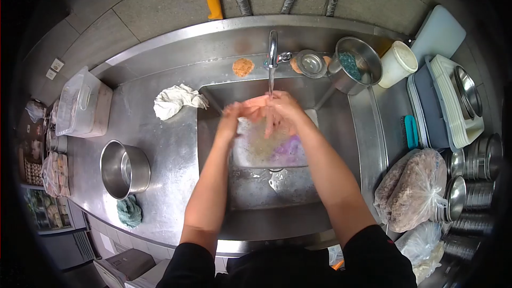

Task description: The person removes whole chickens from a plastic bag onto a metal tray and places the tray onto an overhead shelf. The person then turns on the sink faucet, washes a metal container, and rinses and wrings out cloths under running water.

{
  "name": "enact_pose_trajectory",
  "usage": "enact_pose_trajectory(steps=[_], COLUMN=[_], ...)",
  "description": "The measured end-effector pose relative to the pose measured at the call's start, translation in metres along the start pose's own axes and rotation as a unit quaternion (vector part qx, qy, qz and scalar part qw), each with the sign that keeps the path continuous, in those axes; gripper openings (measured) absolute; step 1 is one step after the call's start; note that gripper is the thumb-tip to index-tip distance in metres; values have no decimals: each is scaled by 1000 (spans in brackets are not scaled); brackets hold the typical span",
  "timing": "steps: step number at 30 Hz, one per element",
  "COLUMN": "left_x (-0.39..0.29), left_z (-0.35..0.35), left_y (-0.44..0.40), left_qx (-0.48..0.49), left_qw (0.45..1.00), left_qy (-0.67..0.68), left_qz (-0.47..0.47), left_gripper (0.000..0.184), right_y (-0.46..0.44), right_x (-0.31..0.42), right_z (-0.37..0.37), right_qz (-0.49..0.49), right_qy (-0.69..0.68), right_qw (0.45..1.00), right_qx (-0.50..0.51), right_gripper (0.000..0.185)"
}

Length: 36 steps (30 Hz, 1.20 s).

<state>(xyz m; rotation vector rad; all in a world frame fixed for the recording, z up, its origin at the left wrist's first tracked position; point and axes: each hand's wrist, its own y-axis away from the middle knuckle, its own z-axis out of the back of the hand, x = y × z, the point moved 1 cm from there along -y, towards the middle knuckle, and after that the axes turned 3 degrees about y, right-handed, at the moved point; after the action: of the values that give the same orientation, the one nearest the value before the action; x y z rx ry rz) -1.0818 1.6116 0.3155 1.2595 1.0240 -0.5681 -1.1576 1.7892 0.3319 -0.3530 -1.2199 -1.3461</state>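
In the head view, a limp pinkish-orange piece (254, 108) is held up between the two hands under the tap (273, 48), above the sink (274, 221); whether it is cloth or food cannot be told. Its long axis is laid roughly crosswise, from the left hand (230, 117) towards the right hand (285, 105), and its right part is hung down towards the wearer; no distinct front end can be made out. Its left end is met by the left hand, whose bent fingers are blurred, so a pinch cannot be confirmed. Its right part is touched by the right hand, partly under the falling water (271, 82); whether those fingers are spread or pressed together cannot be told. Below the piece, a pale tray (242, 157) with cloudy liquid and a purple patch (289, 149) is seen in the sink.
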Motion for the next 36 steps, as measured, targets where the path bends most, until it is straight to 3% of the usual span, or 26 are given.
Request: enact_pose_trajectory(steps=[2, 3, 4, 6, 8, 9, 10, 11, 12, 13, 14, 15, 16, 17, 21, 22, 23, 24, 26, 27, 28, 30, 32, 34, 35, 36], left_x=[11, 14, 27, 56, 72, 76, 86, 94, 94, 91, 81, 69, 59, 50, 66, 98, 115, 108, 79, 53, 51, 44, 36, 35, 48, 68], left_z=[-31, -43, -61, -69, -73, -74, -78, -83, -85, -84, -82, -80, -79, -86, -81, -77, -74, -72, -67, -65, -61, -48, -40, -43, -49, -61], left_y=[1, 3, -21, -60, -84, -90, -88, -77, -68, -66, -58, -46, -34, -25, -56, -90, -105, -90, -54, -29, -23, -15, -8, -9, -21, -42], left_qx=[121, 271, 371, 395, 439, 460, 461, 377, 254, 254, 257, 250, 231, 138, 214, 336, 445, 442, 301, 169, 166, 222, 217, 200, 199, 314], left_qw=[944, 902, 793, 788, 781, 777, 779, 886, 902, 901, 923, 909, 858, 899, 875, 778, 654, 654, 682, 874, 875, 920, 930, 898, 897, 796], left_qy=[206, 284, 449, 445, 432, 422, 418, 228, 16, 15, 172, 321, 456, 410, 433, 531, 611, 613, 653, 444, 444, 309, 274, 315, 317, 481], left_qz=[228, 182, 178, 157, 105, 78, 77, -144, -349, -351, -227, -92, 48, 68, 43, 11, -22, -22, 131, 100, 101, 91, 118, 234, 234, 191], left_gripper=[65, 67, 58, 53, 44, 40, 40, 35, 29, 29, 29, 28, 28, 27, 28, 29, 31, 31, 33, 27, 27, 28, 27, 41, 41, 34], right_y=[2, 16, 33, 48, 79, 75, 63, 45, 37, 29, 20, 11, 6, 2, 15, 26, -7, 3, 20, 13, 9, -6, -12, -7, 8, 22], right_x=[5, 12, 18, 4, 25, 26, 19, 5, 8, 9, 12, 12, 10, 7, 4, 5, -39, -31, -8, -5, 8, -5, -10, -14, -16, -18], right_z=[-23, -36, -50, -80, -83, -78, -78, -81, -77, -67, -54, -43, -38, -38, -52, -64, -105, -99, -74, -60, -43, -25, -28, -41, -62, -82], right_qz=[144, 179, 211, 300, 337, 386, 387, 363, 335, 311, 312, 195, 73, 71, 105, 116, 144, 143, 292, 121, 40, 123, 110, 96, 174, 251], right_qy=[-137, -106, -76, 93, 23, 76, 73, 133, 193, 118, 117, 101, 83, 82, 92, 107, 109, 111, 160, 174, 165, 197, 135, 76, 19, -37], right_qw=[979, 975, 969, 924, 914, 877, 877, 872, 864, 871, 871, 923, 959, 959, 951, 954, 925, 926, 865, 940, 944, 920, 939, 955, 949, 934], right_qx=[-42, -72, -102, -215, -224, -274, -276, -301, -323, -360, -362, -315, -262, -262, -274, -257, -334, -331, -375, -268, -282, -316, -295, -269, -261, -251], right_gripper=[25, 20, 15, 11, 20, 22, 22, 25, 29, 25, 25, 25, 26, 26, 24, 26, 26, 26, 26, 27, 23, 19, 18, 17, 18, 19])
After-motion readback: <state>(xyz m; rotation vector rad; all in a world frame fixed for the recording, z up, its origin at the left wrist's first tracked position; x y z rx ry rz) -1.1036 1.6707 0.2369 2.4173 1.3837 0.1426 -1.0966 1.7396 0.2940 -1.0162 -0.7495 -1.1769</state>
